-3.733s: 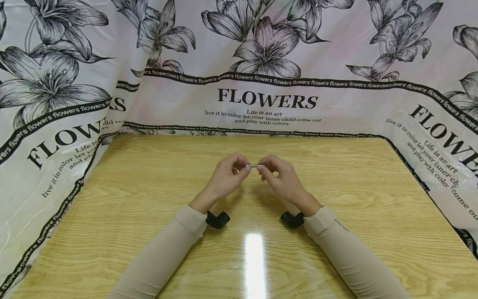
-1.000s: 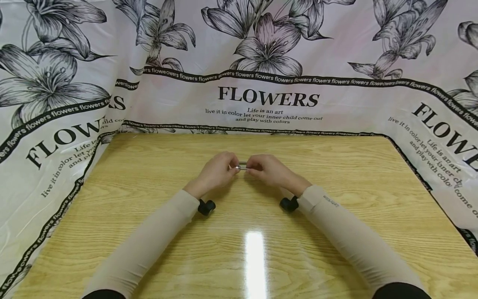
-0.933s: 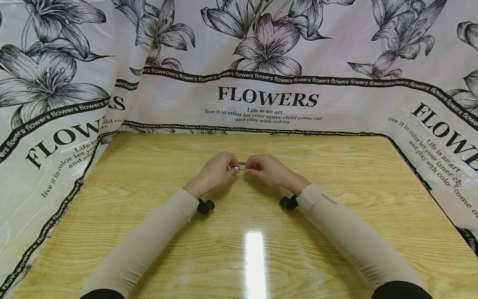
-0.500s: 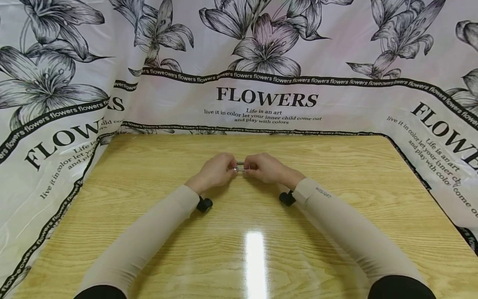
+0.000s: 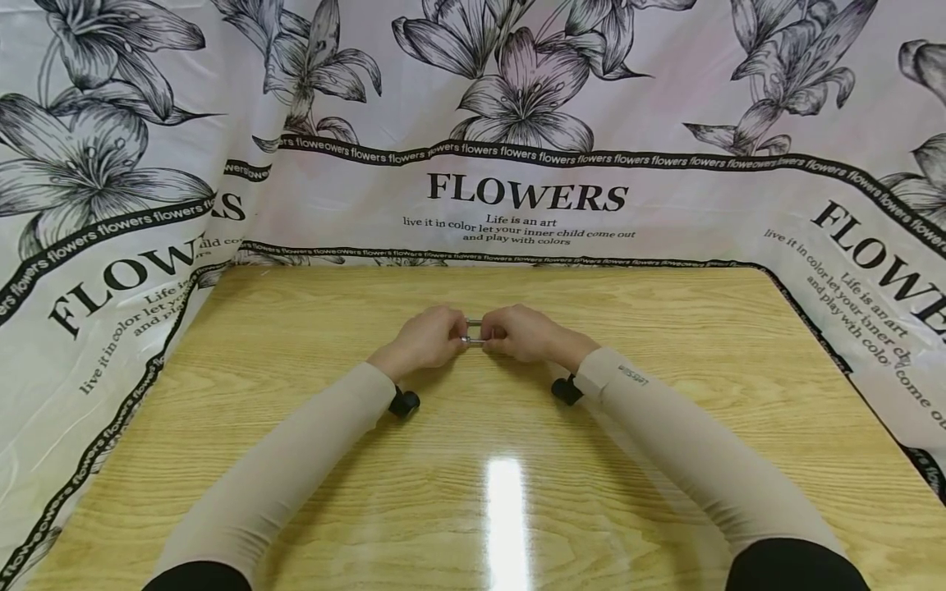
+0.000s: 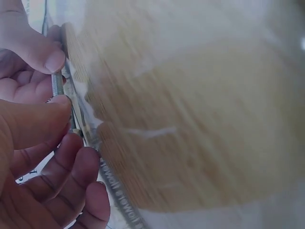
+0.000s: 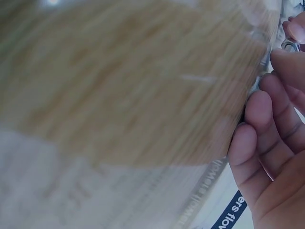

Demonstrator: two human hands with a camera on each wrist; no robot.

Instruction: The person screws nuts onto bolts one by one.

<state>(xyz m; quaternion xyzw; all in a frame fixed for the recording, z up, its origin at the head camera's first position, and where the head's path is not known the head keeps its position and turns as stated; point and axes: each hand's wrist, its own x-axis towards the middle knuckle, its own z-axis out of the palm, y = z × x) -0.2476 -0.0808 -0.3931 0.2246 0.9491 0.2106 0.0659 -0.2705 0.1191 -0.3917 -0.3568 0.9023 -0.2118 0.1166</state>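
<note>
My left hand (image 5: 431,336) and right hand (image 5: 521,332) meet over the far middle of the table. Each pinches one end of a threaded metal bolt (image 6: 57,85), whose thread shows between the fingertips in the left wrist view. A small hex nut (image 7: 289,45) sits at the left fingertips in the right wrist view. The head view shows two parallel silver bars between the hands, a far bar (image 5: 475,322) and a near bar (image 5: 475,340). Whether these bars join is hidden behind the fingers.
A wood-grain table (image 5: 332,460) with a glossy surface lies under both hands. Flower-print cloth (image 5: 528,197) hangs along its back and sides. Black wrist cameras (image 5: 404,403) stick out below each wrist.
Several seconds ago one bar showed and the hands were farther apart; now two bars show. Over the last second the gap between the bars has widened slightly, and the hands have drifted slightly nearer.
</note>
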